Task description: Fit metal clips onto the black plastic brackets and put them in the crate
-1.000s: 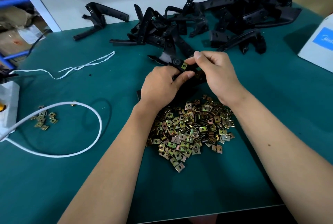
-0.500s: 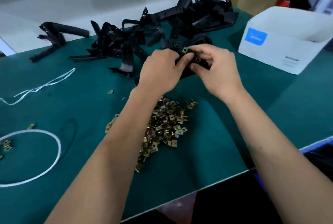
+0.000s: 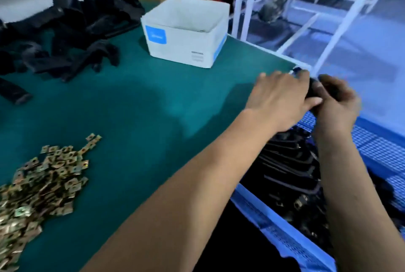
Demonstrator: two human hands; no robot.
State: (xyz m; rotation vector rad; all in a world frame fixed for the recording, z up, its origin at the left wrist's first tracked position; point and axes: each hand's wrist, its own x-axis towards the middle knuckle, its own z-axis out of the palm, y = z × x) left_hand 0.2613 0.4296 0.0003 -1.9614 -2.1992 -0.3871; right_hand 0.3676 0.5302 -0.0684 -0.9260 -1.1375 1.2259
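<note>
We see both hands together past the right edge of the green-covered desk [image 3: 142, 105], above the blue perforated plastic crate [image 3: 377, 151]. The left hand [image 3: 282, 96] lies flat-backed toward us, its fingers bent over the black plastic bracket [image 3: 313, 91] and its thumb pressed along the lower side of it. The right hand [image 3: 335, 102] is curled around the same bracket from the other side — both hands grip it, and only a small dark part shows between them. The picture is blurred here, so we cannot tell whether a metal clip sits on this bracket.

Under the forearms, inside the crate, many black brackets with clips [image 3: 291, 168] lie stacked close together, and some brass-coloured clips are visible on them.

On the desk, the heap of loose brass-coloured metal clips [image 3: 41, 184] lies at the lower left, well apart from the hands. The pile of bare black brackets [image 3: 65, 30] is at the far left. The white cardboard box with a blue label [image 3: 186, 33] stands open near the back edge, between the pile and the desk corner. Between the clips, the box and the hands the green surface is free — the desk edge runs diagonally just beside the crate rim. Behind the crate stands a white metal frame [image 3: 328, 15].
</note>
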